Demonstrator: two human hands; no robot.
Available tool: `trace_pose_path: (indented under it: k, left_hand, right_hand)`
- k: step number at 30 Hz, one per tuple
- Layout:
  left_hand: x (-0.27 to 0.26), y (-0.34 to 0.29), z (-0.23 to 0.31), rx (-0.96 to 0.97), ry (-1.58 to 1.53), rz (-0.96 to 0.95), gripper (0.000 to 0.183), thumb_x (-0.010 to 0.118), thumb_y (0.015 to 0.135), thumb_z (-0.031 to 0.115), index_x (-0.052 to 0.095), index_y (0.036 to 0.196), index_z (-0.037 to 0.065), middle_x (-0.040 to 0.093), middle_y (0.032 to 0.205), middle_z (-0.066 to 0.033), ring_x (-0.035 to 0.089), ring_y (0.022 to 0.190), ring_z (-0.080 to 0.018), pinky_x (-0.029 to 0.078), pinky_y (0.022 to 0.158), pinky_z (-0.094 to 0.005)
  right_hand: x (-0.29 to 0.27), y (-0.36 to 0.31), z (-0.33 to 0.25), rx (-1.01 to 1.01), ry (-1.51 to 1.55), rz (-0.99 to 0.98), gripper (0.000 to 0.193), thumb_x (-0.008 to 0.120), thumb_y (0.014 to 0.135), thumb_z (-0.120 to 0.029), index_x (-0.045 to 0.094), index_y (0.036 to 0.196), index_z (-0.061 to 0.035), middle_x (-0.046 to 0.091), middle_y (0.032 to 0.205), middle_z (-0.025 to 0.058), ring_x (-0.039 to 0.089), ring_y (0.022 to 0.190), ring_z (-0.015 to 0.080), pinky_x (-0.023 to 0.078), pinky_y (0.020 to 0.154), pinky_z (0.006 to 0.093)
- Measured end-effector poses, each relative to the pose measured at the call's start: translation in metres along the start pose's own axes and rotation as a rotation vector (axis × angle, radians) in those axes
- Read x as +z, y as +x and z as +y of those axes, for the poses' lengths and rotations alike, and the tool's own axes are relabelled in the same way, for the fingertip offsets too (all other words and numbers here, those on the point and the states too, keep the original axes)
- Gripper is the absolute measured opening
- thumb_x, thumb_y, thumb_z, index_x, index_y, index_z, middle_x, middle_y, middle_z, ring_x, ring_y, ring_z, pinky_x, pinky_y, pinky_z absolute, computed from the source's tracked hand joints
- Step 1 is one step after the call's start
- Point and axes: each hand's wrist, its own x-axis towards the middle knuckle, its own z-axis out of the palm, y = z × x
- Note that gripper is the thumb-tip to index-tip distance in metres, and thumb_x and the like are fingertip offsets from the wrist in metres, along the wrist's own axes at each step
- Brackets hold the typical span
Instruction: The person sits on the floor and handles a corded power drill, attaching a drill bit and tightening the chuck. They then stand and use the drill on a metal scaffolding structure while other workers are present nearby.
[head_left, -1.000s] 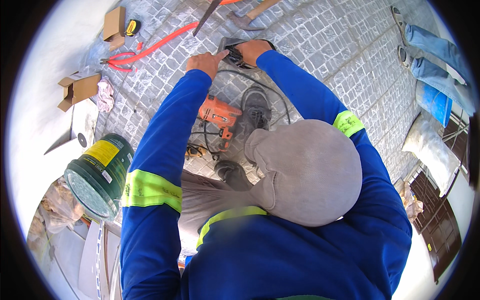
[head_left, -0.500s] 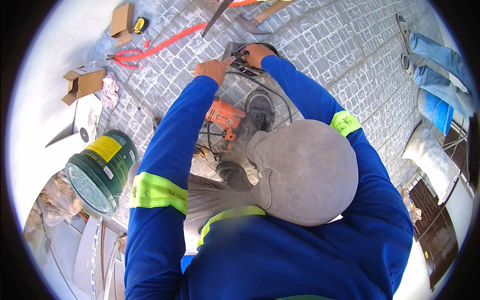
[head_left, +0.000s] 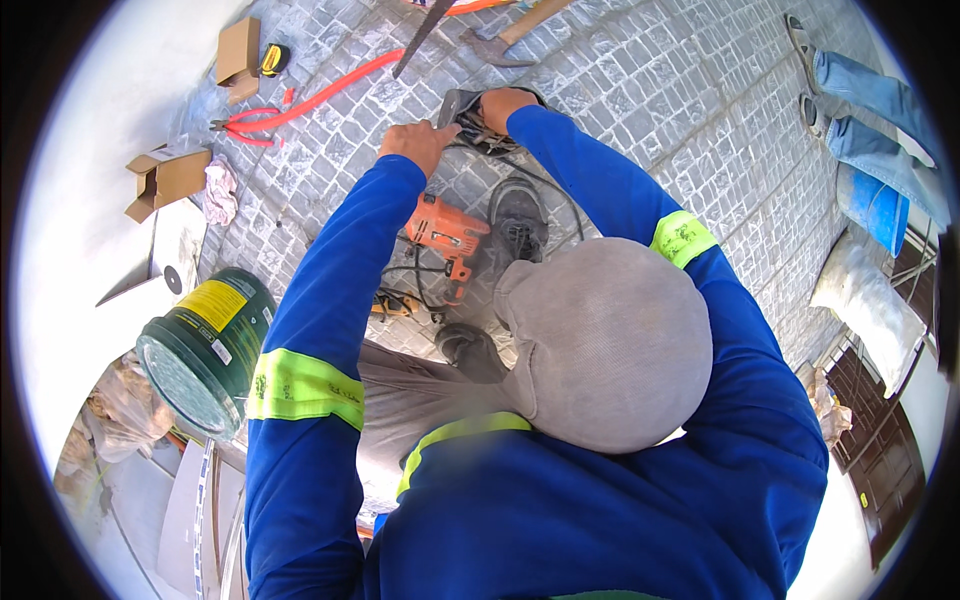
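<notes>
A dark open tool bag [head_left: 460, 103] lies on the stone paving at the upper middle, with tangled dark items inside. My left hand [head_left: 416, 146] is closed at its near left rim, the thumb against the edge. My right hand [head_left: 504, 108] reaches into the bag from the right; its fingertips are hidden inside. Nearer me, an orange power drill [head_left: 446, 228] rests on its side by my shoe [head_left: 518, 215]. The drill's dark cord loops close by, and a dark cable runs from the bag around the shoe.
Pliers with red handles [head_left: 250, 124], an orange-red tube [head_left: 345, 88], a tape measure [head_left: 274, 60] and cardboard boxes [head_left: 170, 180] lie left. A hammer [head_left: 505, 42] and saw blade [head_left: 422, 38] lie beyond. A green bucket [head_left: 205, 345] stands left; another person's legs [head_left: 870, 95] are right.
My right hand has moved slightly left and deeper into the bag, so its fingers no longer show. My left hand has shifted a little left and stays at the rim.
</notes>
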Motion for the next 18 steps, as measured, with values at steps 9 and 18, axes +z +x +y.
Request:
trace_pose_path:
  k: [9, 18]
  left_hand:
    - [-0.006, 0.002, 0.0, 0.029, 0.121, -0.012, 0.062, 0.054, 0.094, 0.008, 0.041, 0.148, 0.034, 0.067, 0.1, -0.0092, 0.072, 0.085, -0.0265, 0.058, 0.07, -0.0363]
    - [-0.011, 0.011, -0.031, 0.007, 0.195, 0.011, 0.069, 0.051, 0.096, 0.007, 0.031, 0.15, 0.044, 0.067, 0.098, -0.0099, 0.072, 0.084, -0.0273, 0.058, 0.071, -0.0389]
  right_hand:
    - [-0.019, -0.025, -0.014, -0.017, 0.044, -0.042, 0.032, 0.066, 0.087, -0.029, 0.072, 0.109, -0.0068, 0.071, 0.11, 0.016, 0.068, 0.104, 0.0325, 0.053, 0.087, 0.0435]
    - [-0.038, -0.041, -0.009, -0.087, -0.059, 0.138, 0.025, 0.065, 0.085, -0.021, 0.074, 0.105, -0.0087, 0.072, 0.108, 0.016, 0.069, 0.103, 0.0327, 0.055, 0.086, 0.0428]
